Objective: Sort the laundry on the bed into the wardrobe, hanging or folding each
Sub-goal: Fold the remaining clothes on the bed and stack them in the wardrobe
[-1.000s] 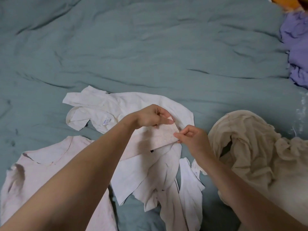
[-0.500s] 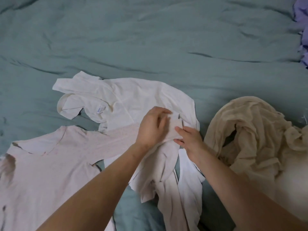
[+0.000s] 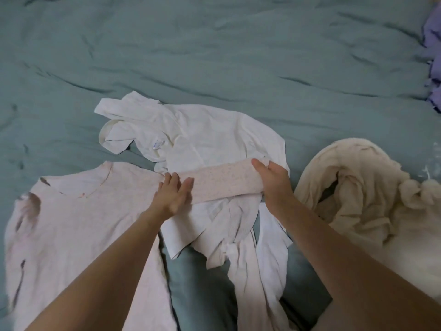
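The bed sheet (image 3: 214,56) is a muted teal-green. The shirt (image 3: 71,223) lying at the left is pale pink, and its sleeve (image 3: 222,182) shows a fine speckled print. The garment (image 3: 202,134) under that sleeve is plain white. At the right a crumpled cloth (image 3: 358,199) is cream-beige, and the fabric (image 3: 433,56) at the right edge is lilac.

**Teal bedcover fills your view**

You see a teal bedcover (image 3: 214,56) spread across the whole view, rumpled rather than smooth. Long shallow creases run across it from 9 o'clock toward 3 o'clock, with a deeper dark fold at about 10 o'clock and shorter ones near 1 o'clock. A strip of it shows at 6 o'clock too. At 3 o'clock, a few pale streaks (image 3: 429,172) lie on it, too blurred for you to identify.
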`<move>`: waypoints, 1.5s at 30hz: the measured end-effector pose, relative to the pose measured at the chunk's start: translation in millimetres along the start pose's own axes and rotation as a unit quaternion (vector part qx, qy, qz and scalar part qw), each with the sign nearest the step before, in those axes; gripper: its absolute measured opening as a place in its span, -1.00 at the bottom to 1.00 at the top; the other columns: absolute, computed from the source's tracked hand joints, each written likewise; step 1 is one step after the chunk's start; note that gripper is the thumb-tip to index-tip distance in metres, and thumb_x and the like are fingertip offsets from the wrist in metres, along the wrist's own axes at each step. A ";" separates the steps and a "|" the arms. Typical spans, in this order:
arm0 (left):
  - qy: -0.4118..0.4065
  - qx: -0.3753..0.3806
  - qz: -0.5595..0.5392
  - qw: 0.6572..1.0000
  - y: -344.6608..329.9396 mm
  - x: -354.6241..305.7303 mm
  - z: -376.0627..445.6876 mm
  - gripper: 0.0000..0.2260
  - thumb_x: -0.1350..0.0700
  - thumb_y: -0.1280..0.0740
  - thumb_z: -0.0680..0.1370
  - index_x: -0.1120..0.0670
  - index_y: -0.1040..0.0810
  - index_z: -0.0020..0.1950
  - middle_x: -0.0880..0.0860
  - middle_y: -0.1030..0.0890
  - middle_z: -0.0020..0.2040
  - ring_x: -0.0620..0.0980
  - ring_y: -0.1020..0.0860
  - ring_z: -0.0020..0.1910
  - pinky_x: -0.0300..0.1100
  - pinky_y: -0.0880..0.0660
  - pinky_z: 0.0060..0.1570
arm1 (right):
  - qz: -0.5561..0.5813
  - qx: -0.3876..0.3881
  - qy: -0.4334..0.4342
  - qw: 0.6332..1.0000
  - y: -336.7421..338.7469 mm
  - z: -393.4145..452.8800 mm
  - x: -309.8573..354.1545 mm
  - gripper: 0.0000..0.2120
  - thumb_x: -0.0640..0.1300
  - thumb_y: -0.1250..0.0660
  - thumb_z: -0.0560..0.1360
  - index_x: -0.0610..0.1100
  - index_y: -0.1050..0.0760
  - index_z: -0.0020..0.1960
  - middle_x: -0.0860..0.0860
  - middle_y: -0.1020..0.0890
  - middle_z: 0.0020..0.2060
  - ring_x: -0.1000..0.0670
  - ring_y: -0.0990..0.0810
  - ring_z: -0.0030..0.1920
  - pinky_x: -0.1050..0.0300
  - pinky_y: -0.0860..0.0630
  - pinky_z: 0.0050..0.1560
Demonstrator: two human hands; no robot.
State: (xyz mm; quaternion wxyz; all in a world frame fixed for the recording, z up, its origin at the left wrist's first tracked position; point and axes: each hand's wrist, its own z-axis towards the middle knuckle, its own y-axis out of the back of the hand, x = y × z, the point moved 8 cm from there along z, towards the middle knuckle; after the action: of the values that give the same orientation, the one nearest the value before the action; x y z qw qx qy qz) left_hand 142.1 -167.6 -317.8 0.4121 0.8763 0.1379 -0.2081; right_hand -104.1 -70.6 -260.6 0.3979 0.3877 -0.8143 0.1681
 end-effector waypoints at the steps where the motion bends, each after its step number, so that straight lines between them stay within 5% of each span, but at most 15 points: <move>1: -0.005 -0.023 -0.054 0.998 12.8 -6.8 -6.2 -0.52 -0.25 -0.06 0.59 0.14 -0.37 0.21 0.14 -0.34 0.35 0.19 -0.30 0.37 -0.05 -0.23 0.30 | 0.013 0.001 0.013 1.000 -6.3 -6.0 8.4 -0.89 -0.11 -0.39 0.51 -0.09 -0.60 -0.19 -0.08 -0.68 -0.11 -0.14 -0.63 0.01 -0.13 -0.53 0.19; 4: 0.035 -0.094 -0.290 0.952 56.4 -7.7 -36.5 -0.59 -0.21 -0.09 0.61 0.07 -0.45 0.22 0.00 -0.51 0.16 0.05 -0.48 0.16 -0.12 -0.34 0.21 | 0.044 0.038 0.050 0.997 -38.1 -32.3 31.3 -0.86 -0.08 -0.40 0.50 -0.10 -0.64 -0.20 -0.07 -0.70 -0.13 -0.18 -0.65 0.03 -0.18 -0.52 0.19; 6: 0.110 -0.040 -0.494 0.862 67.3 4.5 -59.2 -0.59 -0.21 -0.08 0.63 0.08 -0.45 0.22 0.00 -0.56 0.08 0.02 -0.53 0.02 -0.08 -0.49 0.10 | 0.040 0.085 0.065 0.993 -71.5 -58.4 42.1 -0.86 -0.07 -0.40 0.50 -0.12 -0.65 -0.17 -0.09 -0.70 -0.14 -0.13 -0.67 -0.03 -0.10 -0.55 0.15; 9: 0.157 0.054 -0.661 0.732 88.1 33.3 -89.3 -0.40 -0.27 -0.05 0.61 0.24 -0.47 0.26 0.23 -0.59 0.16 0.20 -0.60 0.04 -0.01 -0.63 -0.19 | 0.011 0.185 0.088 0.979 -139.5 -108.8 44.4 -0.84 -0.19 -0.34 0.54 -0.25 -0.60 -0.15 -0.11 -0.64 -0.28 -0.01 -0.60 -0.24 0.15 -0.58 -0.21; 14: 0.138 0.088 -0.699 0.696 134.7 92.7 -131.0 -0.31 -0.33 -0.05 0.56 0.27 -0.52 0.24 0.27 -0.60 0.15 0.19 -0.64 -0.03 0.07 -0.59 -0.01 | -0.169 0.237 0.168 0.942 -255.5 -174.8 7.8 -0.57 0.01 -0.31 0.46 -0.42 -0.51 -0.16 -0.28 -0.59 -0.29 -0.01 -0.45 -0.30 -0.12 -0.54 -0.20; 18: 0.091 0.098 -0.700 0.702 171.8 134.1 -151.4 -0.44 -0.23 -0.12 0.59 0.24 -0.65 -0.03 0.18 -0.65 -0.18 0.08 -0.64 -0.32 -0.14 -0.60 -0.35 | -0.221 0.273 0.181 0.919 -330.4 -208.2 -33.0 -0.72 -0.10 -0.26 0.50 -0.32 -0.52 -0.19 -0.26 -0.61 -0.29 -0.13 -0.52 -0.28 -0.08 -0.52 -0.14; 22: 0.086 0.032 -0.658 0.747 191.4 193.9 -146.1 -0.85 0.05 -0.26 0.60 0.09 -0.44 0.10 0.08 -0.55 -0.40 -0.05 -0.54 -0.52 -0.28 -0.47 -0.52 | -0.231 0.327 0.158 0.902 -383.0 -230.6 -72.6 -0.77 -0.14 -0.18 0.46 -0.32 -0.46 -0.14 -0.36 -0.51 -0.26 -0.19 -0.48 -0.28 -0.04 -0.42 -0.18; 24: 0.108 0.006 -0.630 0.769 188.9 230.9 -135.1 -0.84 0.16 -0.31 0.56 0.09 -0.47 0.13 0.09 -0.58 -0.36 -0.03 -0.56 -0.44 -0.23 -0.51 -0.40 | -0.211 0.321 0.144 0.912 -392.4 -228.7 -86.2 -0.81 -0.24 -0.16 0.50 -0.21 -0.55 -0.08 -0.28 -0.62 -0.17 -0.19 -0.60 -0.19 0.03 -0.52 -0.10; 26: 0.167 -0.033 -0.566 0.807 180.2 269.1 -128.9 -0.96 0.21 -0.35 0.44 0.13 -0.56 -0.13 0.13 -0.56 -0.28 0.05 -0.52 -0.33 -0.18 -0.44 -0.28 | -0.205 0.286 0.136 0.926 -388.2 -219.2 -94.7 -0.74 -0.38 -0.12 0.52 -0.20 -0.56 0.00 -0.15 -0.67 -0.13 0.05 -0.62 -0.20 0.28 -0.53 -0.10; 29: 0.208 -0.085 -0.404 0.887 172.7 308.9 -121.0 -0.91 0.18 -0.30 0.39 0.13 -0.52 -0.32 0.14 -0.53 -0.38 0.09 -0.48 -0.37 -0.17 -0.37 -0.33 | -0.224 0.202 0.160 0.940 -363.7 -189.6 -99.1 -0.73 -0.41 -0.11 0.50 -0.22 -0.56 -0.03 -0.19 -0.66 -0.14 0.00 -0.60 -0.19 0.08 -0.57 -0.01; 33: 0.148 -0.102 -0.149 0.972 184.6 301.6 -105.5 -0.80 0.15 -0.29 0.45 0.16 -0.53 0.04 0.09 -0.61 -0.05 0.11 -0.55 -0.01 -0.14 -0.45 -0.04 | -0.258 0.089 0.195 0.942 -322.2 -138.0 -83.5 -0.70 -0.38 -0.11 0.50 -0.08 -0.54 -0.13 -0.11 -0.66 -0.19 -0.04 -0.63 -0.12 -0.02 -0.54 0.07; 38: -0.001 -0.162 0.030 0.986 198.5 243.6 -81.9 -0.73 0.10 -0.28 0.52 0.12 -0.46 0.20 0.10 -0.55 0.16 0.15 -0.48 0.18 -0.01 -0.46 0.08 | -0.399 0.023 0.245 0.883 -293.8 -82.7 -50.2 -0.68 -0.38 -0.10 0.51 -0.16 -0.56 0.08 -0.07 -0.64 0.05 -0.02 -0.55 0.09 0.27 -0.35 0.05; 45: -0.128 -0.116 0.076 0.982 152.4 162.4 -39.0 -0.73 0.04 -0.27 0.56 0.09 -0.49 0.23 0.07 -0.54 0.17 0.12 -0.45 0.15 -0.02 -0.41 0.10 | -0.553 0.154 0.276 0.771 -300.2 -27.8 -44.1 -0.54 -0.41 -0.09 0.47 -0.03 -0.51 0.21 -0.08 -0.56 0.07 -0.08 -0.50 -0.05 0.20 -0.32 -0.14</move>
State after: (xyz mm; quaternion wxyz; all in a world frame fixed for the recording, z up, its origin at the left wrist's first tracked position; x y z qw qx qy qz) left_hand 356.9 -220.7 -271.8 0.5401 0.7963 0.0406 -0.2693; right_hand 156.9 -225.5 -287.9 0.5652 0.7640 -0.2772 0.1415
